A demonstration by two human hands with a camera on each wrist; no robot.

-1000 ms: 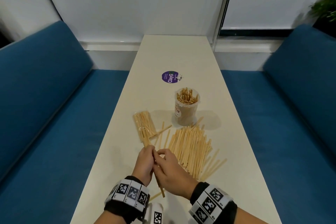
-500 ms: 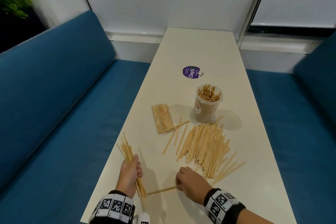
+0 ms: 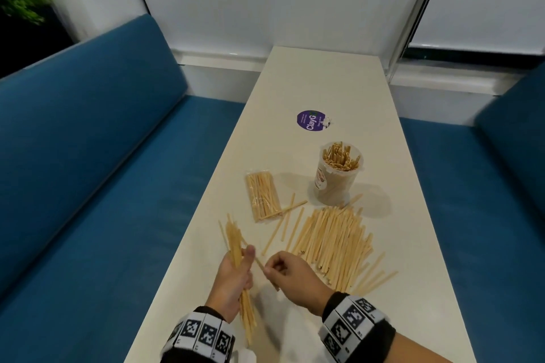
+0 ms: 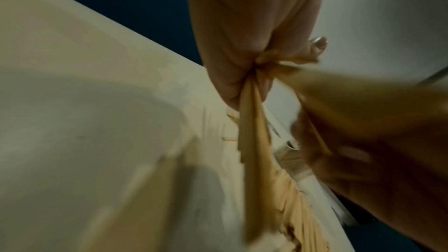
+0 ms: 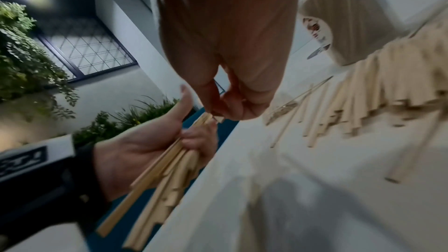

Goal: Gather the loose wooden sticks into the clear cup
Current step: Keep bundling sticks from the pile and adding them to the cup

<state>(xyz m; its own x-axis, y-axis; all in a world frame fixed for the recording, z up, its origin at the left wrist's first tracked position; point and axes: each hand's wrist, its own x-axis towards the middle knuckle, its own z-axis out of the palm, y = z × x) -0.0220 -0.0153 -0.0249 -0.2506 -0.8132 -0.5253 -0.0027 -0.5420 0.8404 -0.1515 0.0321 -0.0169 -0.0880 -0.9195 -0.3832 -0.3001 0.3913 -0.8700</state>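
Note:
My left hand [image 3: 236, 274] grips a bundle of wooden sticks [image 3: 236, 244] near the table's left edge, thumb up; the same bundle [image 5: 169, 164] shows in the right wrist view. My right hand [image 3: 283, 271] pinches a single stick [image 3: 259, 263] and holds it against that bundle. A big pile of loose sticks [image 3: 333, 239] lies on the table to the right of the hands. The clear cup [image 3: 339, 177], holding several sticks upright, stands beyond the pile. The left wrist view is blurred; it shows the held sticks [image 4: 252, 141].
A clear packet of sticks [image 3: 262, 196] lies left of the cup, with a few stray sticks beside it. A purple round sticker [image 3: 311, 121] lies farther back. The narrow white table [image 3: 324, 82] has blue bench seats [image 3: 103, 186] on both sides.
My right hand has lifted a single stick off the table and carried it left to the bundle. The left hand has moved a little right with its bundle.

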